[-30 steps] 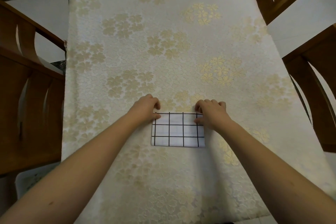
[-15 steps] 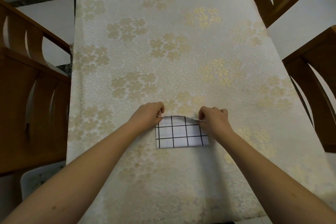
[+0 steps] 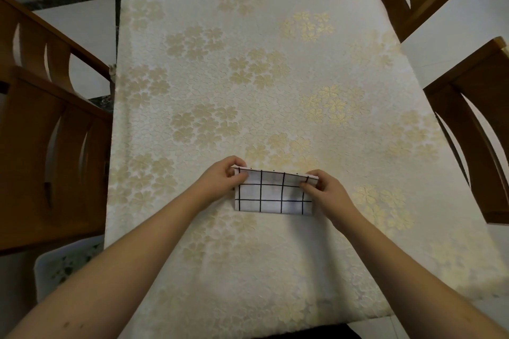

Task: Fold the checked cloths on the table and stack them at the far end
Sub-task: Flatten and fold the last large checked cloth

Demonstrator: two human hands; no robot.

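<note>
Left hand (image 3: 220,177) and right hand (image 3: 322,187) each pinch a far corner of the folded white black-checked cloth (image 3: 272,197), fingers curled, apparently to lift it off the floral-covered worktop (image 3: 248,77)

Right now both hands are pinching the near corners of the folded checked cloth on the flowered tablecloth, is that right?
Not quite. The head view shows the left hand and right hand pinching the far corners of the folded checked cloth, not the near ones; its near edge lies free on the flowered tablecloth. The rest is right.
</note>
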